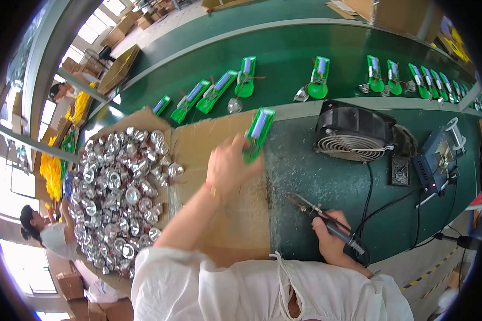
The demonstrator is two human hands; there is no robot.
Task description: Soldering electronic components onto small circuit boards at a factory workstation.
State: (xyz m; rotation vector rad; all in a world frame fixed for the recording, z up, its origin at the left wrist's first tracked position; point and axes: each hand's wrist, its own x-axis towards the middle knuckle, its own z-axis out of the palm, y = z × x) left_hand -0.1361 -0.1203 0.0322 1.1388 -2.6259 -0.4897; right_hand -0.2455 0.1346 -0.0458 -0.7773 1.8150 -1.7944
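Observation:
My left hand (227,168) is closed on a green plastic flashlight housing (260,125) with a blue-violet battery cell inside, held over the cardboard sheet (219,219). My fingers hide its lower end. Around the grip of a soldering iron (329,224) my right hand (332,241) is wrapped; the iron's tip points up and left above the green bench. To the left lies a big heap of shiny silver reflector cups (131,195), some with reddish wires. Beyond my left hand, similar green housings (246,77) rest on the green belt (284,53), several with wires and a silver cup beside them.
A black fan (353,131) with a round wire guard stands right of centre. Beside it are a small dark tray (400,170) and a blue soldering station (436,160) with a solder spool (455,134). Black cables cross the bench. Two people work at far left near yellow parts (51,171).

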